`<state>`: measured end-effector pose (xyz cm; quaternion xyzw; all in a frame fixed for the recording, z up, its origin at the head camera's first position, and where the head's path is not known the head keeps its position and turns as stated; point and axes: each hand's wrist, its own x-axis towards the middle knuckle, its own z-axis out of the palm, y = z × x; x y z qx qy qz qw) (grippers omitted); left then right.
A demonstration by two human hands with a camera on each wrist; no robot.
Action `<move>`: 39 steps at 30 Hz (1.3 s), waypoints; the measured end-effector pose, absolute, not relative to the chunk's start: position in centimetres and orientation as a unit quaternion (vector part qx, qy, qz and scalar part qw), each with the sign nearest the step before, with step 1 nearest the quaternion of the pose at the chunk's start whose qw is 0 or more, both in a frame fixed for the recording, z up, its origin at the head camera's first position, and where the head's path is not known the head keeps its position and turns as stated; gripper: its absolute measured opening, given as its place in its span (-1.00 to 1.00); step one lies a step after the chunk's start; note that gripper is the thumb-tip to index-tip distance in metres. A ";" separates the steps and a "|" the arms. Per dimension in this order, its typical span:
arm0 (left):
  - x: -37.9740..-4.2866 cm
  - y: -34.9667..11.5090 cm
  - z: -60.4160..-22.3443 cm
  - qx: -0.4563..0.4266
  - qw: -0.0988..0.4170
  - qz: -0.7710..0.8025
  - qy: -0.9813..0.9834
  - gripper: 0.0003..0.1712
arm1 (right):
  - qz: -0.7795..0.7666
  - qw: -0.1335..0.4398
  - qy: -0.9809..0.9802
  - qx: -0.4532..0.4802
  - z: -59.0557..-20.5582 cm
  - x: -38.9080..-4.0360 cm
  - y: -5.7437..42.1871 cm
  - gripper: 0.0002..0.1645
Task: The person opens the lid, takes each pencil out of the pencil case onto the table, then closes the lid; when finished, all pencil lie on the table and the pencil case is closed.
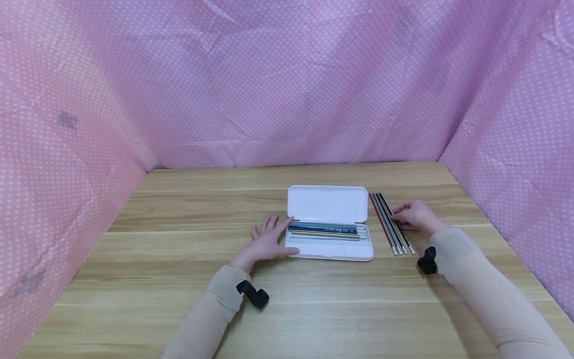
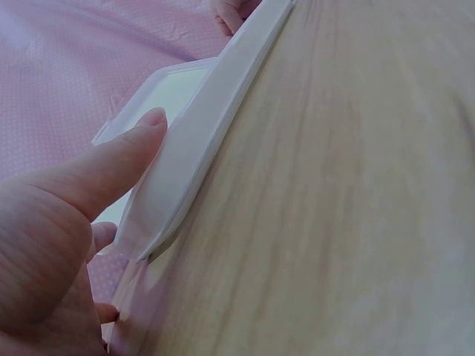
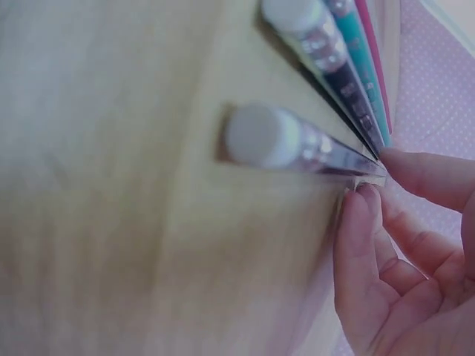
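Observation:
A white pencil case (image 1: 329, 251) lies with its lid (image 1: 327, 203) folded back, and several pencils (image 1: 327, 230) lie lengthwise inside. My left hand (image 1: 268, 245) spreads its fingers at the case's left end. Its thumb (image 2: 130, 156) lies straight along the front edge in the left wrist view. Right of the case, several more pencils (image 1: 386, 222) lie side by side on the table, their white erasers towards me. My right hand (image 1: 417, 218) pinches the rightmost, dark pencil (image 3: 304, 148) partway along its shaft, between thumb and fingers. Its eraser end stands slightly apart from the others.
The wooden table (image 1: 179, 279) runs back to a pink dotted cloth (image 1: 291, 99), which also hangs at both sides. A black wrist camera (image 1: 253, 294) is strapped to the left sleeve, and another black camera (image 1: 427, 260) to the right.

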<state>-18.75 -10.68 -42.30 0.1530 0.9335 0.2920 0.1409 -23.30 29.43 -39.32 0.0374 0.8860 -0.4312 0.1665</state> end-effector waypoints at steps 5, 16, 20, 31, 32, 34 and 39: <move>-18.7 -10.7 -42.4 0.152 0.140 0.290 0.934 0.04 | -0.438 0.177 0.881 0.028 -38.7 -23.1 29.5 -0.54; -18.6 -10.7 -42.4 0.149 0.139 0.283 0.937 0.04 | -0.378 0.147 0.914 -0.007 -36.5 -23.4 28.1 -0.46; -18.7 -10.7 -42.2 0.149 0.140 0.283 0.937 0.04 | -0.386 0.138 0.912 -0.025 -35.6 -23.1 26.6 -0.48; -18.8 -10.6 -42.2 0.151 0.141 0.286 0.936 0.03 | -0.379 0.121 0.912 -0.101 -33.8 -21.8 22.1 -0.61; -18.8 -10.6 -42.2 0.151 0.140 0.287 0.936 0.03 | -0.379 0.120 0.911 -0.111 -33.8 -21.7 21.6 -0.61; -18.9 -10.6 -42.2 0.151 0.140 0.286 0.936 0.03 | -0.379 0.117 0.908 -0.135 -33.8 -21.5 20.8 -0.62; -18.8 -10.6 -42.2 0.152 0.143 0.285 0.935 0.04 | -0.361 0.115 0.907 -0.185 -34.2 -21.0 18.8 -0.61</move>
